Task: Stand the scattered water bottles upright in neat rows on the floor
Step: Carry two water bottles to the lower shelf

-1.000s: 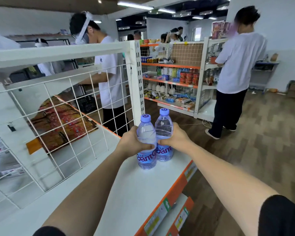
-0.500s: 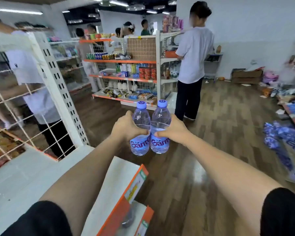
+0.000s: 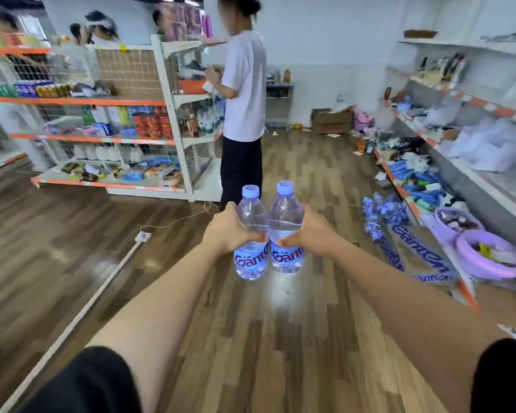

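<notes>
Head view: left hand (image 3: 231, 231) wrapped around the left bottle (image 3: 251, 234), right hand (image 3: 309, 231) wrapped around the right bottle (image 3: 286, 228); both bottles upright, side by side and touching, held in the air over the wood floor (image 3: 280, 338). Versus 0.5 s ago: the white shelf with orange edge that sat low left is out of frame, view has swung right, grips unchanged. Now visible on the right: a low shelf edge (image 3: 411, 204) cluttered with blue packets and purple basins (image 3: 489, 257), plus a flattened carton (image 3: 420, 254) with the bottle brand print beside it. A white cable strip (image 3: 72, 320) runs diagonally across the floor on the left. A person in a white shirt (image 3: 245, 84) stands ahead by the shelving unit (image 3: 167, 114). Open floor lies directly beneath and in front of the bottles, between strip and carton.
</notes>
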